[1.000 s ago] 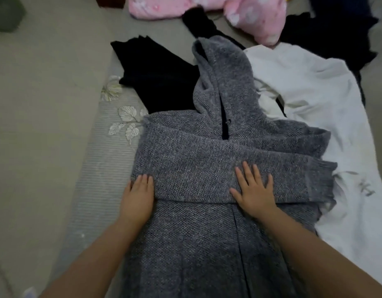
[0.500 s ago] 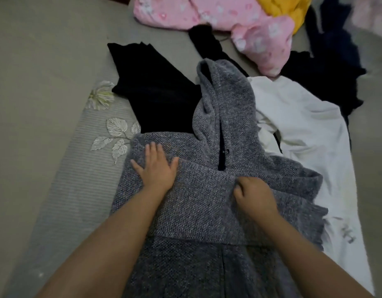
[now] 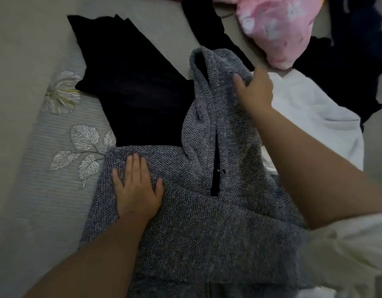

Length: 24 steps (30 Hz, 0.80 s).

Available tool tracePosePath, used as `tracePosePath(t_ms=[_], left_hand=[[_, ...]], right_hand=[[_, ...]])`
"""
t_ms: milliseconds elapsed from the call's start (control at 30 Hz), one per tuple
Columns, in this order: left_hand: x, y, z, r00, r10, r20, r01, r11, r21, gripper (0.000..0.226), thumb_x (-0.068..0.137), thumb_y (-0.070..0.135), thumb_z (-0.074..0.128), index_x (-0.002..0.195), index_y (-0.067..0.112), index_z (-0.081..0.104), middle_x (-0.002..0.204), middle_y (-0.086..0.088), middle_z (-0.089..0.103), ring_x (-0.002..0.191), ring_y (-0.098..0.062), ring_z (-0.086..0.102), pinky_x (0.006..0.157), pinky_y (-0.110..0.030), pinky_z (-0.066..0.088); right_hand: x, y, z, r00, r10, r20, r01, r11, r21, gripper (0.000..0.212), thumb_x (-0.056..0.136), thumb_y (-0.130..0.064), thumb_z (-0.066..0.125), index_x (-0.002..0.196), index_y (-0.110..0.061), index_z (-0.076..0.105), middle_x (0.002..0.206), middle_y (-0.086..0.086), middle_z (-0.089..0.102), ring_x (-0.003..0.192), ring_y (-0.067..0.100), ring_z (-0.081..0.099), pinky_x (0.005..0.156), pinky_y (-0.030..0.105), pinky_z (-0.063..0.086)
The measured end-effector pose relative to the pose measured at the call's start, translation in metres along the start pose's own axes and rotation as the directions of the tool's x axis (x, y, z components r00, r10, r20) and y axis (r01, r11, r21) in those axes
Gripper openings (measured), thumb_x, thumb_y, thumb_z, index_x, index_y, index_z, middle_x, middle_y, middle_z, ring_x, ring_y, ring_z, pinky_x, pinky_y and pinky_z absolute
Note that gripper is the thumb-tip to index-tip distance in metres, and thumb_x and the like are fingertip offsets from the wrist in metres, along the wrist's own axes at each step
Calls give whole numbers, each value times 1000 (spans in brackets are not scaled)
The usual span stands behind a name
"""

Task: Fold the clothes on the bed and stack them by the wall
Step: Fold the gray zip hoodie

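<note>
A grey knit hoodie (image 3: 207, 222) lies face up on the bed with its sleeves folded across the chest. Its hood (image 3: 215, 104) points away from me. My left hand (image 3: 136, 188) presses flat on the hoodie's left shoulder, fingers straight. My right hand (image 3: 255, 91) reaches far forward and grips the right edge of the hood near its top, thumb on the upper side.
A black garment (image 3: 132, 82) lies left of the hood, partly under the hoodie. A white garment (image 3: 314, 119) spreads out at the right. Pink clothing (image 3: 276, 29) and dark navy clothing (image 3: 347, 67) lie beyond. The leaf-patterned bed cover (image 3: 56, 190) shows at the left.
My right hand left the hoodie's chest and moved up to the top of the hood, taking hold of its edge. My left hand stays flat on the left shoulder.
</note>
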<state>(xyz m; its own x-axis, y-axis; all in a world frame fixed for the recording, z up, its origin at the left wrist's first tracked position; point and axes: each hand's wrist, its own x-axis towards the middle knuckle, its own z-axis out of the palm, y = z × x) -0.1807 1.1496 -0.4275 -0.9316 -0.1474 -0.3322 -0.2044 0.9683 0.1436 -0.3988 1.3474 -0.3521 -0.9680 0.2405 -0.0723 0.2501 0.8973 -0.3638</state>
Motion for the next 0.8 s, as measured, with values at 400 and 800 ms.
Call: tracePosePath(t_ms=[400, 800], left_hand=[[0, -7, 16, 997, 6, -72, -6, 1000, 0, 68, 92, 45, 15, 145, 3, 9, 155, -11, 6, 143, -21, 0, 103, -37, -25], [-70, -5, -26, 950, 240, -200, -310, 805, -506, 52, 94, 19, 40, 139, -5, 28, 146, -22, 28, 138, -33, 23, 115, -43, 12]], right_hand=[[-106, 11, -31, 952, -301, 59, 266, 906, 328, 15, 82, -11, 55, 88, -2, 65, 73, 2, 50, 73, 10, 43, 60, 22, 27], [-327, 148, -57, 771, -286, 569, 387, 920, -61, 32, 84, 0, 48, 111, -7, 64, 150, 11, 28, 143, 35, 4, 112, 53, 16]])
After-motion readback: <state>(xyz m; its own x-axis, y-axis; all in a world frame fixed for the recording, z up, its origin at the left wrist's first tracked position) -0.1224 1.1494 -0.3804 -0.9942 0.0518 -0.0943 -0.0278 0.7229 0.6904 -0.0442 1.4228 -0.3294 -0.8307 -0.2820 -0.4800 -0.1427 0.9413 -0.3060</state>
